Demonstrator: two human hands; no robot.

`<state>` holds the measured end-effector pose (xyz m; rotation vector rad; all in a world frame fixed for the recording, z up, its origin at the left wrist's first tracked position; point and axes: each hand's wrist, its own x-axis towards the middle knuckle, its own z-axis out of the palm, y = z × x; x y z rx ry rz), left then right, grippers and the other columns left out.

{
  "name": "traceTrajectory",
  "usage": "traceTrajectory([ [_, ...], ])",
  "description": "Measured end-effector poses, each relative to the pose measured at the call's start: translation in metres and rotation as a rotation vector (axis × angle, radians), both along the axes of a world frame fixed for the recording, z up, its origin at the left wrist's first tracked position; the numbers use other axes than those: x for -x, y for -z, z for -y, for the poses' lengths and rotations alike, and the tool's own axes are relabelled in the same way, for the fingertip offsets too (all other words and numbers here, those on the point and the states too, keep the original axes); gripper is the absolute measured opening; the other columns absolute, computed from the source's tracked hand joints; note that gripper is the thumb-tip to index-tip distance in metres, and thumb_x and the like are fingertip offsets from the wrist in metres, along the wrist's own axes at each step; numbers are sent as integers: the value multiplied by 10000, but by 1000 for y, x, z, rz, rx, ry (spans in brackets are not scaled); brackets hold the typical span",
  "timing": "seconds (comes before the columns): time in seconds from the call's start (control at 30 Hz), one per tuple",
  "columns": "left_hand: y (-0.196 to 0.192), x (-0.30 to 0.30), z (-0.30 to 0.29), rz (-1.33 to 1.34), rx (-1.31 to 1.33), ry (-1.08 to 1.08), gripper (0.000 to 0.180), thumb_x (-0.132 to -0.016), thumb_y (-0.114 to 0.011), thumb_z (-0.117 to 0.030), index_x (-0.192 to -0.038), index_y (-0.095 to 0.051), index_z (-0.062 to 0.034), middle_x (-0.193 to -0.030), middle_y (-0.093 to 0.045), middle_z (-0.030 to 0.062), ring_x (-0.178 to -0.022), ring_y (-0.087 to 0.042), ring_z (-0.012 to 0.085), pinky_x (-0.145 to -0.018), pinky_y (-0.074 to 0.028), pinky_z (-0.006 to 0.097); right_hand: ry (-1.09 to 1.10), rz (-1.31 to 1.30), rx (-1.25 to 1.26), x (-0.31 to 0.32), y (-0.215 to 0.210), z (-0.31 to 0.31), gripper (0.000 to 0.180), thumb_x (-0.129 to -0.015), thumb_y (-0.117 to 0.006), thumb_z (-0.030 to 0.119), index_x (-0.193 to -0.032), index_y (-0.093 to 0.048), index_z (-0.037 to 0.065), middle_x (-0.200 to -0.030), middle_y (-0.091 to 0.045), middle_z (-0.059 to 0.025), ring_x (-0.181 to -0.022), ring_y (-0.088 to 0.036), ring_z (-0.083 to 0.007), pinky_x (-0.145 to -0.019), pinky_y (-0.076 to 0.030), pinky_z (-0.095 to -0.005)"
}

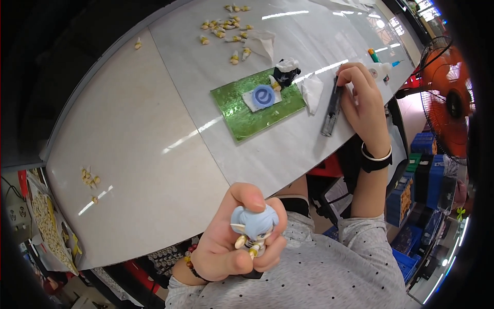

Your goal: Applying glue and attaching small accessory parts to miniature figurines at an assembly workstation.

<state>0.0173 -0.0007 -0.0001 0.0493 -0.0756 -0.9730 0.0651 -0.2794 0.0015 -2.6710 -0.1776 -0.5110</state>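
My left hand [232, 242] is closed around a small figurine [253, 226] with pale blue hair, held close to my chest below the table edge. My right hand [363, 100] rests on the table at the right and grips a dark slim tool [332, 109] that lies with its tip toward the near edge. Between the hands, further back, a green cutting mat [242, 110] carries a white scrap with a blue round piece [263, 96] and a small black and white figure part [285, 72].
Several small cream-coloured parts [226, 26] are scattered at the table's far side and a few more [89, 178] at the left. A white tissue [312, 91] lies beside the mat. A glue bottle [381, 69] stands past my right hand. An orange fan [446, 98] and blue crates [427, 170] are to the right.
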Motion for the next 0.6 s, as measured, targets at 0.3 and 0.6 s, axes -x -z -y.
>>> traceTrajectory([
  [0.3,2,4,3,173,-195,-193,534,-786,-637,-102,-1166,-262,-121,-962,-368,120,-576,-406,91,-493,-321,218,-36,476,-635,18,22,14,225,-717,-437,-56,-926,-448,26,-906,-518,-128,-757,-498,-167,-644,-430,-258],
  [0.6,6,13,12,493,-521,-495,563,-736,-703,-118,-1108,-287,-44,-929,-418,146,-626,-452,80,-525,-375,179,-499,240,-1732,55,-3,-64,279,-897,-393,264,-852,-445,-7,-832,-410,-111,-615,-491,-200,-452,-459,-257],
])
